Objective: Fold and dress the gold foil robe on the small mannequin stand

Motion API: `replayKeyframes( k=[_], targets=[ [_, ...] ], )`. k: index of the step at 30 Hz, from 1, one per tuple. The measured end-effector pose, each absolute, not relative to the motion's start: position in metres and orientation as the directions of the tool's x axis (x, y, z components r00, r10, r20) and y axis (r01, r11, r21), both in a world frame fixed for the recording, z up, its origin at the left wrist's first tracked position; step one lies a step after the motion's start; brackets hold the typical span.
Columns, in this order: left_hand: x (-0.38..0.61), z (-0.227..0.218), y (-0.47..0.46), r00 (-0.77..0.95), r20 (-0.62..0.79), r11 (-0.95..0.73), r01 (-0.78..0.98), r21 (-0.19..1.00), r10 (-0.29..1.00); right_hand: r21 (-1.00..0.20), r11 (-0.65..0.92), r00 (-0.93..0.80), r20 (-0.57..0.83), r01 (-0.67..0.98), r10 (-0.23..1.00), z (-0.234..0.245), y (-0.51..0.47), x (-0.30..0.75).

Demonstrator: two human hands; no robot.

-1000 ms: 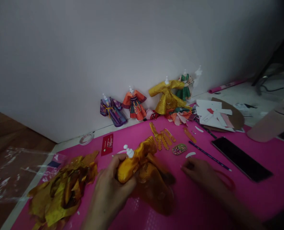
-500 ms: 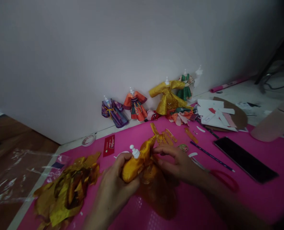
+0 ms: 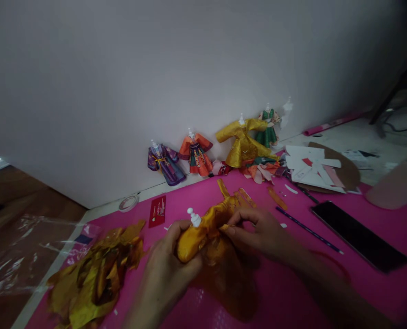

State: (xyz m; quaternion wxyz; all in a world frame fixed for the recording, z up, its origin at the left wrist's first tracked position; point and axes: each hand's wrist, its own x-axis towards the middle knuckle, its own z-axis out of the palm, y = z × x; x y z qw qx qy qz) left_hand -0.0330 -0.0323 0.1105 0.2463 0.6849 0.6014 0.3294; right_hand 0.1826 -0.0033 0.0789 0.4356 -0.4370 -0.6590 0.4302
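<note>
A small gold paper robe on a white mannequin form (image 3: 203, 230) lies tilted over the pink mat (image 3: 327, 283). My left hand (image 3: 167, 269) is wrapped round its lower left sleeve and body. My right hand (image 3: 258, 233) pinches the robe's front near the upper sleeve, fingers closed on the gold paper. The white neck knob sticks out above my left thumb. The robe's skirt spreads dark orange below both hands.
A heap of gold paper scraps (image 3: 93, 274) lies left. Finished paper robes, purple (image 3: 165, 160), orange (image 3: 196, 153), gold (image 3: 243, 141), green (image 3: 267, 128), lean on the wall. A black phone (image 3: 359, 237), a pencil (image 3: 308, 230), gold strips (image 3: 243, 196), a red card (image 3: 158, 210) and white cut-outs (image 3: 309, 169) surround my hands.
My right hand came from the mat at the right over to the gold robe and closed on its front. My left hand kept its grip throughout.
</note>
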Motion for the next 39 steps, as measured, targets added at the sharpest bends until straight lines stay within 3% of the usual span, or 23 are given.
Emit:
replayKeyframes(
  k=[7,14,22,34,39],
  targets=[
    [-0.032,0.113,-0.03,0.071,0.111,-0.13,0.66,0.74,0.991,-0.926,0.26,-0.148,0.227,0.275,0.963,0.085,-0.015,0.18],
    [-0.027,0.114,-0.031,0.068,0.127,-0.139,0.684,0.716,0.99,-0.967,0.105,-0.007,0.106,0.231,0.994,0.089,-0.027,0.172],
    [-0.025,0.114,-0.033,0.077,0.153,-0.158,0.754,0.637,0.985,-0.991,-0.04,0.007,-0.04,0.127,0.999,0.091,-0.037,0.172],
    [-0.013,0.116,-0.037,0.036,0.186,-0.144,0.778,0.612,0.982,-0.998,-0.039,0.058,-0.043,-0.057,0.997,0.074,-0.052,0.155],
    [-0.01,0.118,-0.035,0.031,0.216,-0.159,0.781,0.604,0.976,-0.998,0.042,0.075,0.039,-0.04,0.996,0.081,-0.053,0.155]
  ],
)
